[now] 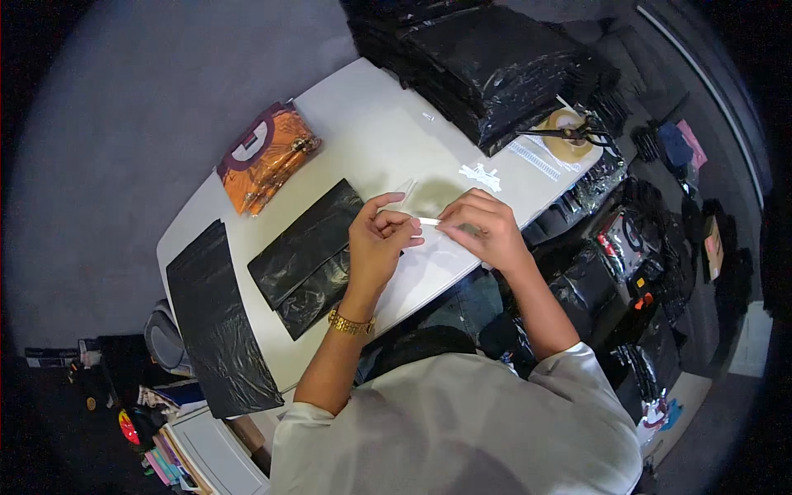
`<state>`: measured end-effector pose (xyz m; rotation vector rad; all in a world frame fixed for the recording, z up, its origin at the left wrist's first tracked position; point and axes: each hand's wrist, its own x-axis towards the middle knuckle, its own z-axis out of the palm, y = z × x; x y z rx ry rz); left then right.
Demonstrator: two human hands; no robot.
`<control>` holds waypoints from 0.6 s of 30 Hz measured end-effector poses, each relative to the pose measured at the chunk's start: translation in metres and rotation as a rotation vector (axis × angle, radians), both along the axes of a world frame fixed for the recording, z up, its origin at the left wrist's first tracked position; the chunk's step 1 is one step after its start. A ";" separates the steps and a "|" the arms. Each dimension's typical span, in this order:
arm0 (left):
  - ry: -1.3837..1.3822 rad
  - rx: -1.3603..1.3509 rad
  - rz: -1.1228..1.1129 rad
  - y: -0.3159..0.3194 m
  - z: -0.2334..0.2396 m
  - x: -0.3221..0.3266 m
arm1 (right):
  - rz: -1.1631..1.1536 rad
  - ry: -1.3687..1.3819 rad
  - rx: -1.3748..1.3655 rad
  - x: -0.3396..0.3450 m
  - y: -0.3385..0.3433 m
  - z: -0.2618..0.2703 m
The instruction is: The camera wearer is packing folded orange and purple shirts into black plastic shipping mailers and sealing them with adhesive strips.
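Observation:
Above the white table, my left hand (382, 238) and my right hand (479, 226) pinch the two ends of a small white strip (428, 221). A narrow clear or whitish piece (406, 187) shows just past my left fingers. Beyond my right hand lies a small pile of white slips (481, 177). A folded black plastic bag (309, 260) rests beside my left hand, partly hidden by it. Another black plastic bag (219, 322) lies farther left. An orange garment with a maroon collar (266, 161), in clear plastic, sits near the far edge.
A tall stack of black plastic bags (489, 55) covers the table's far right. Near it are a roll of tape (566, 145) with dark scissors (572, 132) on it and strips of white labels (535, 159). Packaged items (625, 241) crowd the right side. A white cabinet (213, 451) stands lower left.

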<state>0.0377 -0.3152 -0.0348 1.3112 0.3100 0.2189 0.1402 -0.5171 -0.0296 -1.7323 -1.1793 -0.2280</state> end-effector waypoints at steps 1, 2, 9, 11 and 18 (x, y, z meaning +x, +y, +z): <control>0.003 0.004 -0.012 -0.002 0.002 0.002 | -0.018 0.005 0.006 0.001 -0.004 -0.001; 0.032 -0.018 -0.010 -0.005 0.005 0.005 | -0.036 0.011 0.012 0.002 -0.007 -0.002; 0.075 0.070 -0.012 -0.022 0.004 0.018 | -0.056 -0.035 0.048 0.011 -0.028 -0.005; 0.084 0.084 -0.012 -0.026 0.003 0.022 | -0.078 -0.073 0.053 0.015 -0.033 -0.005; 0.018 0.145 0.101 -0.015 -0.006 0.026 | -0.152 -0.097 0.035 0.034 -0.043 -0.013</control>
